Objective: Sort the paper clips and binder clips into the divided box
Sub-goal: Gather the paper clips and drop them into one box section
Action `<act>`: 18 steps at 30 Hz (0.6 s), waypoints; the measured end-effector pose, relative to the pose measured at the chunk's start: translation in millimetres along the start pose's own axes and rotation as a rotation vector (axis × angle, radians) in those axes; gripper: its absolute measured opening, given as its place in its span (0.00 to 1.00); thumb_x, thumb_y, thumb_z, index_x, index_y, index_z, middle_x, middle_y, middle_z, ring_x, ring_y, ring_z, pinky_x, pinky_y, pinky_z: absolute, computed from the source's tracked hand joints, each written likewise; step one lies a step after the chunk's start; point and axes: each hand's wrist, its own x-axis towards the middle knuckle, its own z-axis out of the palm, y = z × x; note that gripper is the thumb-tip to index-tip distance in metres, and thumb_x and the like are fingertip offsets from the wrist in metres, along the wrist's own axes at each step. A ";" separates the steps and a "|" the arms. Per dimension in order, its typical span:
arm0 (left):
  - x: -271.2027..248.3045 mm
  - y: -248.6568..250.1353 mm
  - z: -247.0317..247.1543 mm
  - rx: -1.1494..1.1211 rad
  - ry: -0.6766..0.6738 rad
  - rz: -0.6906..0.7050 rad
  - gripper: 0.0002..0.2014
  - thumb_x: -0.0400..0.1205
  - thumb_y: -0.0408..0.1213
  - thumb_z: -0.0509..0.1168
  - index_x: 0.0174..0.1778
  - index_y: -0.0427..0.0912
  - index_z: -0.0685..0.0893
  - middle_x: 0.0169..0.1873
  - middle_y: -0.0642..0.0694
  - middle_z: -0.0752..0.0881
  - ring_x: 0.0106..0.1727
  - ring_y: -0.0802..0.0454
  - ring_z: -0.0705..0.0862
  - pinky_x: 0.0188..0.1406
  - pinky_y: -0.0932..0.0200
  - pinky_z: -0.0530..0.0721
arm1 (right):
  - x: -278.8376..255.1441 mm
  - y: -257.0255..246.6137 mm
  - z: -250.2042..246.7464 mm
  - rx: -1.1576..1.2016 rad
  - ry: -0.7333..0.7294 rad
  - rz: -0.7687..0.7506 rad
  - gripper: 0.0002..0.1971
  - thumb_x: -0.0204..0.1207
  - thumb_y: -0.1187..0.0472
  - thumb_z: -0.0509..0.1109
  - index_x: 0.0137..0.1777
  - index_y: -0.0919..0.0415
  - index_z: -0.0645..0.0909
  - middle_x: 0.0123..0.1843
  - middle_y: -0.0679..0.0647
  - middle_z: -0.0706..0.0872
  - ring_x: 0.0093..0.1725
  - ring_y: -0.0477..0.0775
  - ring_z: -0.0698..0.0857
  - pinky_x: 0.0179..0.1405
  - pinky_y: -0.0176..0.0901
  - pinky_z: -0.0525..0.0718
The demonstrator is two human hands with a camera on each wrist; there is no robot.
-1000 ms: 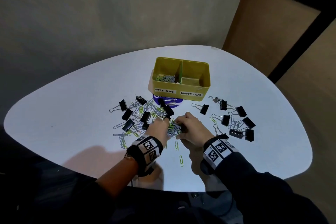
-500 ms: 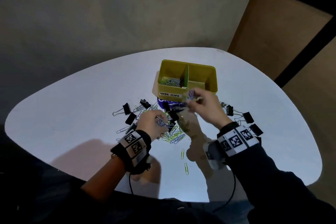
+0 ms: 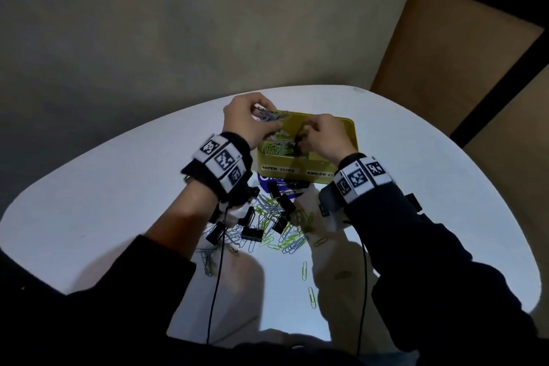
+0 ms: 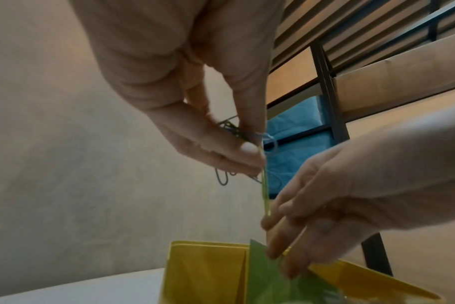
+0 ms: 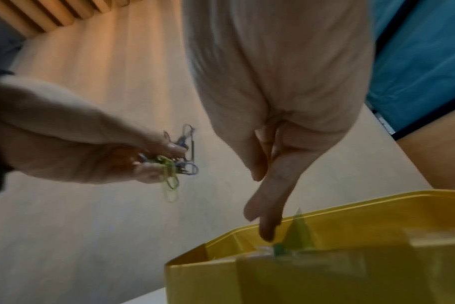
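Observation:
The yellow divided box [image 3: 312, 162] stands at the far middle of the white table, labelled for paper clips on the left and binder clips on the right. Paper clips [image 3: 279, 147] lie in its left compartment. My left hand [image 3: 273, 122] hovers over that compartment's far left corner and pinches a tangled bunch of blue and green paper clips [image 4: 247, 148], one green clip dangling. My right hand [image 3: 300, 140] hangs over the green divider [image 5: 299, 228], fingers [image 5: 265, 205] straight, pointing down and holding nothing. The right compartment is hidden by this hand.
A mixed pile of paper clips [image 3: 276, 223] and black binder clips [image 3: 252, 233] lies on the table between my forearms, in front of the box. Single green clips [image 3: 304, 270] lie nearer me. A purple object [image 3: 267, 180] sits at the box's front.
Both hands rose from the pile to above the box. The left lifted a bunch of paper clips; the right, which held clips half a second ago, now holds nothing.

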 end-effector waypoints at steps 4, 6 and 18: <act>6.9 -2.6 14.0 0.154 -0.244 -0.126 0.16 0.73 0.37 0.77 0.54 0.40 0.83 0.44 0.42 0.83 0.34 0.49 0.85 0.34 0.55 0.91 | -28.0 10.2 -6.7 -0.070 0.107 -0.040 0.07 0.81 0.61 0.66 0.49 0.61 0.85 0.42 0.55 0.90 0.39 0.51 0.90 0.44 0.51 0.91; 2.3 -12.5 11.8 0.267 -0.259 -0.094 0.17 0.76 0.42 0.74 0.58 0.42 0.83 0.49 0.44 0.84 0.43 0.47 0.86 0.43 0.50 0.90 | -45.9 15.3 -5.8 -0.255 0.011 -0.074 0.06 0.80 0.59 0.68 0.48 0.59 0.86 0.43 0.53 0.89 0.41 0.50 0.89 0.44 0.46 0.89; -76.2 -85.8 -0.3 1.076 -0.680 -0.123 0.24 0.55 0.45 0.85 0.44 0.50 0.86 0.50 0.49 0.72 0.59 0.47 0.76 0.41 0.55 0.78 | -80.8 53.0 69.9 -0.547 -0.326 -0.187 0.21 0.56 0.54 0.85 0.45 0.50 0.79 0.56 0.53 0.67 0.52 0.59 0.77 0.56 0.54 0.83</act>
